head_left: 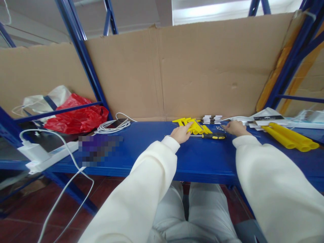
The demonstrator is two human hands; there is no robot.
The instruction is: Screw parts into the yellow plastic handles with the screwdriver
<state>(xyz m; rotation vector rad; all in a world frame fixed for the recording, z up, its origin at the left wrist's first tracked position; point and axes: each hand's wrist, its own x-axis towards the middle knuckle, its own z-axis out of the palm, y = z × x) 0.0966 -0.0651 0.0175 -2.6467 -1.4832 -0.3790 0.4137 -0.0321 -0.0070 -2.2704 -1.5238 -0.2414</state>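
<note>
My left hand (181,133) reaches over the blue shelf top with its index finger stretched toward a group of yellow plastic pieces (194,127). I see nothing held in it. A screwdriver (214,136) with a black and yellow handle lies in front of these pieces, its shaft partly behind my left hand. My right hand (236,128) is at a small scatter of metal bits (220,128) that look like screws. Its fingertips are drawn together; what is between them is too small to make out. White-and-black packets (212,119) are stacked behind the screwdriver.
Yellow tubes (291,136) lie at the right beside flat boxes (269,119). At the left are a coiled white cable (113,126), a power strip (53,156) with a plugged-in charger (34,150), and a red plastic bag (76,114). A cardboard panel (197,71) stands behind the blue surface (152,152).
</note>
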